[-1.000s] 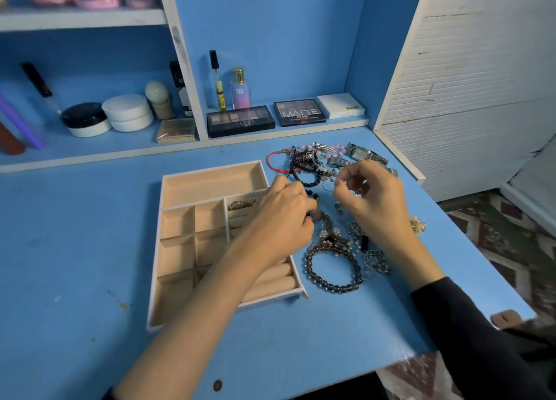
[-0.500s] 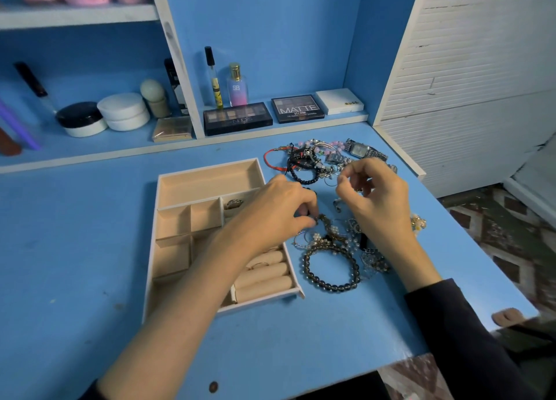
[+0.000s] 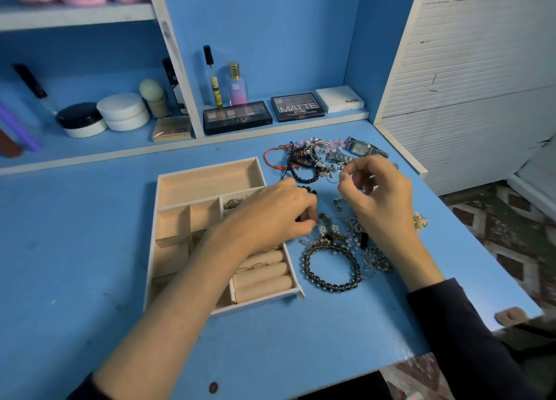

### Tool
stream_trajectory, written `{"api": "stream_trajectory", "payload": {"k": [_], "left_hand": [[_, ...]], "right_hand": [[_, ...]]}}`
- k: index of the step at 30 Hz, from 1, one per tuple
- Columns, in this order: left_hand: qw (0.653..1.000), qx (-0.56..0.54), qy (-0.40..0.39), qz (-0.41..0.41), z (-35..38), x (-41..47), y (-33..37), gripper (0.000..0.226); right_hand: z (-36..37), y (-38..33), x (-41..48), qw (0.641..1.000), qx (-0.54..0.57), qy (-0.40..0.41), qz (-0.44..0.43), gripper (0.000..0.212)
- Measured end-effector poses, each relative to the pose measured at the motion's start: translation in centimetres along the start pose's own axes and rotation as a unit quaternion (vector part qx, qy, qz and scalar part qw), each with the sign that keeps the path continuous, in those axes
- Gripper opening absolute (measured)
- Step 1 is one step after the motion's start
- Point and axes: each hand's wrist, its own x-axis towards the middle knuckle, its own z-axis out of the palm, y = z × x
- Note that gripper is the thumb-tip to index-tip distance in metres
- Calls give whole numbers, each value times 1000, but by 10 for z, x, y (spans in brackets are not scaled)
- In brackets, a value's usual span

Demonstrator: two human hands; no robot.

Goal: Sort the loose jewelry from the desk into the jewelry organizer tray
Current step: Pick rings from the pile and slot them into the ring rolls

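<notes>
The beige jewelry organizer tray (image 3: 210, 183) lies on the blue desk. My left hand (image 3: 270, 216) reaches across its right side, fingertips pinched on a small dark piece at the edge of the loose jewelry heap (image 3: 334, 234). My right hand (image 3: 379, 195) hovers over the heap, thumb and forefinger pinched on a thin wire hoop (image 3: 332, 179). A dark beaded bracelet (image 3: 331, 284) lies right of the tray. Farther back are a silver watch (image 3: 361, 148), a red cord bracelet (image 3: 269, 160) and a tangle of bracelets (image 3: 310, 159). Rings (image 3: 255, 265) sit on the tray's rolls, and one ring (image 3: 233, 202) lies in a compartment.
Behind the desk a low shelf holds makeup palettes (image 3: 237, 117), two small bottles (image 3: 236, 84), a white box (image 3: 340, 99) and cream jars (image 3: 123, 111). The desk's right edge (image 3: 469, 228) drops to a patterned floor. A white slatted panel (image 3: 481, 68) stands at the right.
Both hands stay almost where they were, fingers still working over the heap. The view has shifted slightly.
</notes>
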Motion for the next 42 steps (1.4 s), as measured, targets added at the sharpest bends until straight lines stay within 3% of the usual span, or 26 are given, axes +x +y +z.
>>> {"api": "stream_trajectory", "payload": {"k": [5, 11, 15, 18, 28, 36, 42], "left_hand": [[987, -148, 39, -55, -7, 3, -2, 6], [985, -75, 120, -95, 0, 9, -7, 17], [997, -71, 21, -37, -4, 4, -7, 11], [997, -50, -55, -16, -5, 4, -3, 19], [996, -35, -86, -16, -6, 13, -1, 16], [990, -131, 8, -53, -7, 0, 3, 7], [971, -163, 130, -115, -20, -36, -5, 9]], "right_hand": [[-3, -2, 0, 999, 13, 41, 30, 5], [-4, -1, 1, 996, 33, 54, 61, 5], [-3, -1, 1, 997, 24, 52, 58, 6], [-3, -1, 1, 997, 26, 49, 56, 7], [-1, -1, -1, 998, 21, 33, 49, 5], [-3, -8, -2, 997, 46, 13, 60, 9], [-3, -21, -9, 991, 92, -89, 33, 13]]}}
